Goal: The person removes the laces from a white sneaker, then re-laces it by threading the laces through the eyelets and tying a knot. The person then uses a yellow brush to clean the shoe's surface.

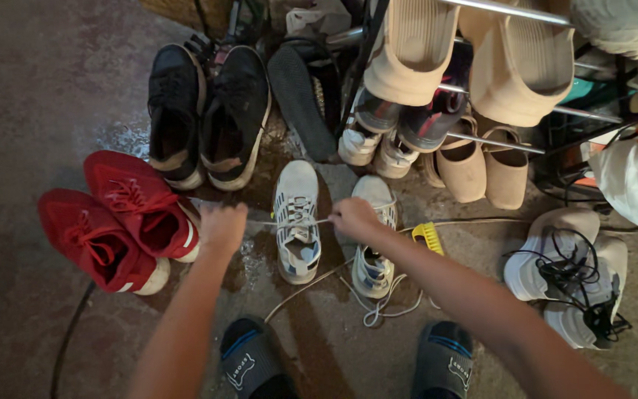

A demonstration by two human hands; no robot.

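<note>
A: White mesh lace-up sneaker (296, 222), floor centre, long axis near-far, toe far?

B: Yes. Left hand (222, 227) and right hand (353, 219), both fisted, pinch its white lace (278, 222) taut left-right.

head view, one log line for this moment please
left hand gripping lace end | right hand gripping other end | lace pulled taut across white sneaker | red sneakers to left | floor wet

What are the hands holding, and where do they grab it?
Both hands pull a white shoelace tight across the left white sneaker: the left hand grips one end, the right hand the other.
</note>
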